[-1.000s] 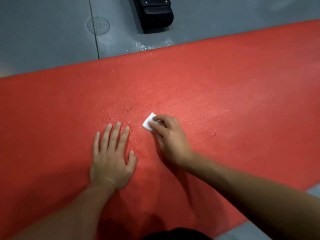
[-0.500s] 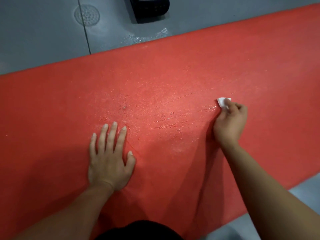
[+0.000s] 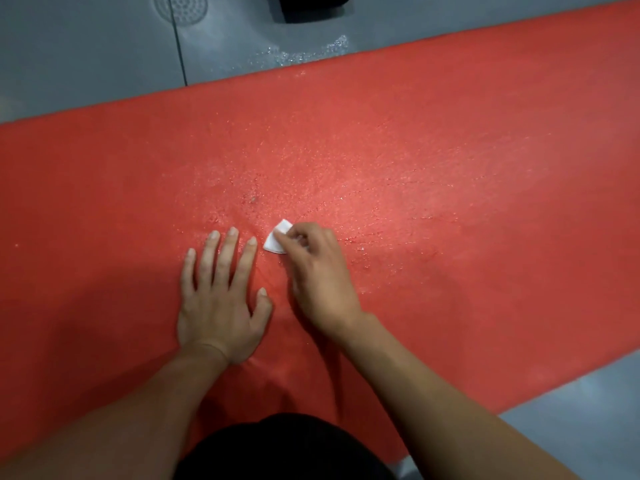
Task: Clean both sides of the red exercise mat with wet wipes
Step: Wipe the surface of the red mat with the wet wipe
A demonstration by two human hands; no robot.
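The red exercise mat lies flat on the grey floor and fills most of the head view. Its middle glistens with wet streaks and droplets. My left hand presses flat on the mat with straight, spread fingers. Just right of its fingertips, my right hand pinches a small folded white wet wipe against the mat surface. Only a corner of the wipe shows past my fingers.
Grey floor runs behind the mat, with a round drain cover and a floor seam. A black object sits at the top edge, with water droplets on the floor below it. More floor shows at the bottom right.
My right hand swept the wipe out to the right across the mat, then back left, close beside my left fingertips. My left hand stayed planted.
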